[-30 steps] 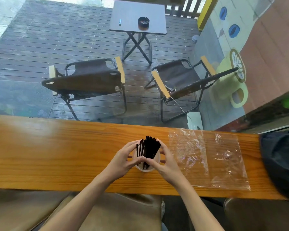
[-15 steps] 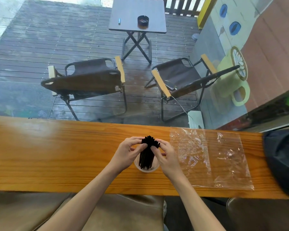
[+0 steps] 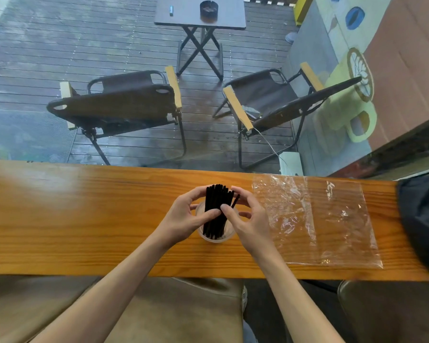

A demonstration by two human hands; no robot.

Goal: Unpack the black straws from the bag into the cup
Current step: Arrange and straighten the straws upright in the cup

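Head camera view shows both of the person's bare hands closed around a bundle of thin black straws (image 3: 215,211) that stands in a small clear plastic cup (image 3: 216,239). The left hand (image 3: 183,220) curls round the bundle from the left, its thumb pressed across the front of the straws and its fingers wrapped behind their upper ends. The right hand (image 3: 249,219) curls round from the right, thumb tip meeting the bundle next to the left thumb, fingers arched over the top; one straw leans out to the right beneath those fingers. The straws' lower ends sit inside the cup, and their tops rise well above its rim.

The cup rests on a long, glossy orange-brown wooden tabletop (image 3: 84,214), near its middle. Just to the right of the right hand lies a flat, crinkled clear plastic bag (image 3: 332,219), with no straws visible in it. At the tabletop's right end sits a dark fabric item (image 3: 424,219), only partly in view.

Beyond the tabletop, lower down, a wet wooden deck holds two dark folding chairs (image 3: 124,102) with pale wooden armrests, and a small folding table (image 3: 200,11) carrying a dark round ashtray (image 3: 208,7).
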